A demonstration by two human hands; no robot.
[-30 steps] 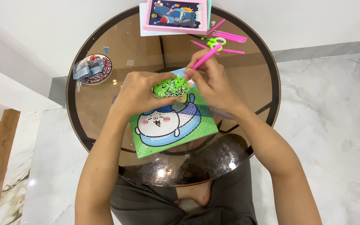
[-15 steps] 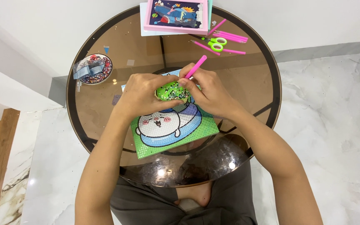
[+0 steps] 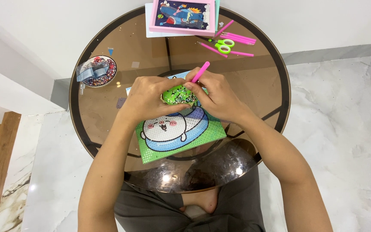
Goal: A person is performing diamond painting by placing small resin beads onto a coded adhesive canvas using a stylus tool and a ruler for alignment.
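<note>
My left hand [image 3: 147,98] grips a small green tray of beads [image 3: 178,95] above the middle of the round glass table [image 3: 108,51]. My right hand [image 3: 217,95] holds a pink pen [image 3: 201,71] with its tip down in the green tray; its fingers also touch the tray's right end. Under both hands lies a bead-art canvas [image 3: 179,135] with a white cartoon animal in a blue ring on a green ground. The hands hide the canvas's upper part.
A small bowl of mixed beads with a clear bag [image 3: 96,71] sits at the left. A pink-framed picture [image 3: 183,15] lies at the far edge, with green-handled scissors [image 3: 223,45] and several pink sticks [image 3: 237,38] to its right. My crossed legs show beneath the glass.
The pink pen has swung from a low slant to a steeper one, with its tip brought into the green tray. Both hands and the tray stay over the canvas.
</note>
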